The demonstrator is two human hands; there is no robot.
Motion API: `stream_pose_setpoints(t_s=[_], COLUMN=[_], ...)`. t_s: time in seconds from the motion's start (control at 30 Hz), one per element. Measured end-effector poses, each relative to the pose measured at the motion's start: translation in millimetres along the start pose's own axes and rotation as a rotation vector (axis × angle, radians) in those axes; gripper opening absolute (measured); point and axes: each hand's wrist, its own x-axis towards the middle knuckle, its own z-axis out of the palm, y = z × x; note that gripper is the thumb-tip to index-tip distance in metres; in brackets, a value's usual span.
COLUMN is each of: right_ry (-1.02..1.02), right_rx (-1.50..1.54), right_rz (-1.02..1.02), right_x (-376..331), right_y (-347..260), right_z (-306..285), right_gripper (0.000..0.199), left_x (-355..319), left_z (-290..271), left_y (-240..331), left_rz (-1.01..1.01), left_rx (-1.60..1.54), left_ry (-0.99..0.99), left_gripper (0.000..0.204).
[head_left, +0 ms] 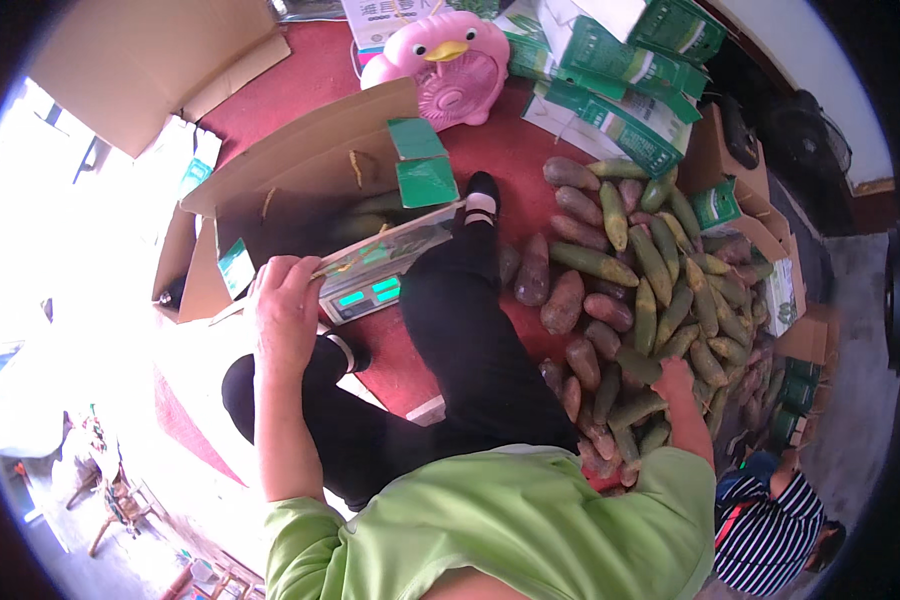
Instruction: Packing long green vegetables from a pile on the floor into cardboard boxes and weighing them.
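Note:
My left hand [284,305] is closed over the near rim of an open cardboard box [305,150], beside a scale [365,296] with lit green digits. A few green radishes [370,218] lie in the shadow inside the box. On my right, a large pile of green radishes [655,265] and purplish-red ones [563,300] spreads over the red floor. My right hand [676,380] reaches into the near part of this pile. Its fingers are wrapped round the end of a green radish [638,364], and partly hidden by the hand itself.
A pink duck-faced fan [452,75] stands beyond the box. Green-and-white folded cartons [620,85] are stacked at the far right, near a black fan [808,130]. Another person in a striped shirt [770,535] is at the lower right. My legs straddle the scale.

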Motion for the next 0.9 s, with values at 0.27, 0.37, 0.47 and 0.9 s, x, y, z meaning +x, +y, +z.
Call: stream_pose_setpoints(t_s=[0.27,0.37,0.47,0.9], right_ry=[0.338,0.382,0.556,0.901], right_rx=[0.804,1.091,0.971,0.690], right_rz=[-0.452,-0.696,-0.996,-1.330], right_x=[-8,-22,-61,-102], right_y=[-67,-119,-170,-409], right_z=[-134,-207,-295,-376], right_gripper=[0.058,0.054,0.050,0.047], left_x=[-8,-10,-8,-2], left_z=[-8,-10,-10,-9], left_y=[0,-1,0,-2], left_rz=[0.101,0.109,0.125,0.122], left_rx=[0.090,0.099,0.104,-0.011], left_ry=[0.018,0.023,0.023,0.040], left_gripper=[0.015,0.016,0.017,0.015])
